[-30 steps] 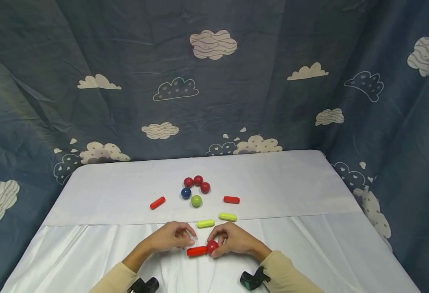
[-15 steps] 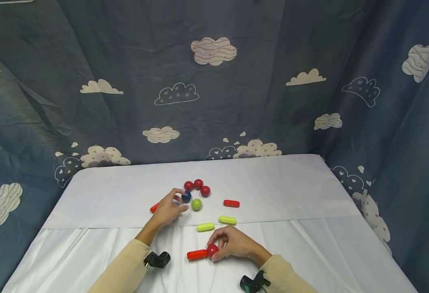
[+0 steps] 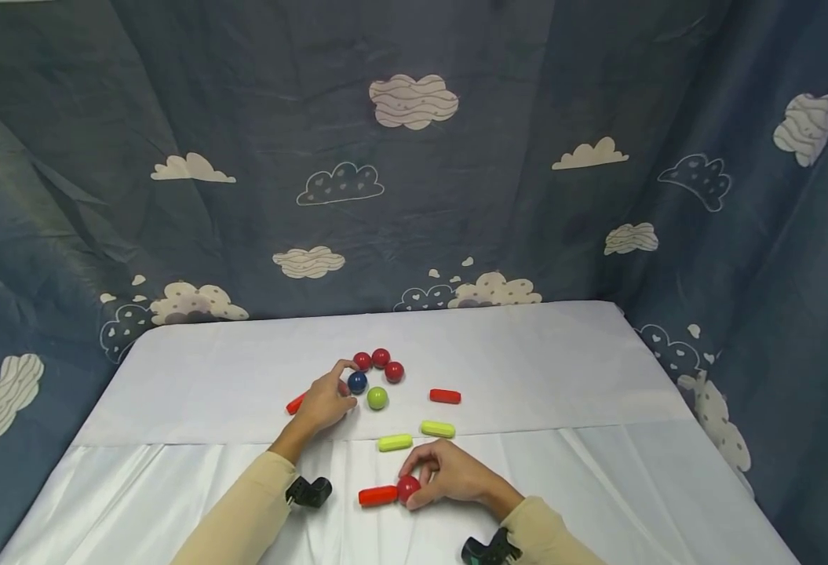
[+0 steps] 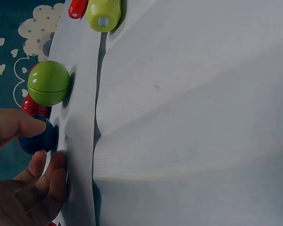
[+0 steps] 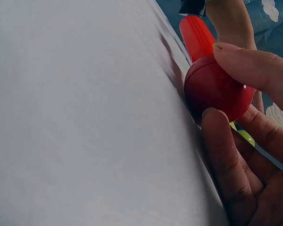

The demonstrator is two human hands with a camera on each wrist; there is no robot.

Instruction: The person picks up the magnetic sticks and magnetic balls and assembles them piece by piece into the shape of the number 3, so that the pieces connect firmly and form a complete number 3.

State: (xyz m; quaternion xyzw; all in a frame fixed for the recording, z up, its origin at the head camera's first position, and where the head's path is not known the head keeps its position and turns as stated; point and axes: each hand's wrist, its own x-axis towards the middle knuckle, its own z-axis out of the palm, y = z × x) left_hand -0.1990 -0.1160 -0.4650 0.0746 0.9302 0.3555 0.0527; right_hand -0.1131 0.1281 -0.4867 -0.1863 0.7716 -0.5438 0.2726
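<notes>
Straddling the blue ball point(image 3: 358, 383), my left hand point(image 3: 323, 401) sits left of centre in the head view, fingers parted, index above the ball and thumb below. No firm grip to be seen; in the left wrist view the thumb overlaps the ball, contact I can't tell. Ball is just off the right side of this hand, so left is clearly the nearer one. Left forearm slants up and right from the bottom edge, hand well ahead of the other.

My right hand point(image 3: 452, 472) is at lower centre, gripping the held red ball point(image 3: 408, 488) between thumb and fingers. That ball meets the right end of the near red rod point(image 3: 377, 496); rod's long axis runs almost level across the frame, left end a touch lower. Key relation: blue ball lies upper left of the ball I hold, well apart, roughly straight above the rod's left end. Right forearm comes in from the lower right.

Further out: green ball point(image 3: 377, 398) just lower right of the blue ball, back red balls point(image 3: 381, 359) (three) arcing above. Two yellow-green rods point(image 3: 438, 429) between green ball and right hand. Right red rod point(image 3: 445, 396) right of centre; left red rod point(image 3: 295, 404) partly hidden by my left hand. White cloth point(image 3: 562, 494) underneath.
</notes>
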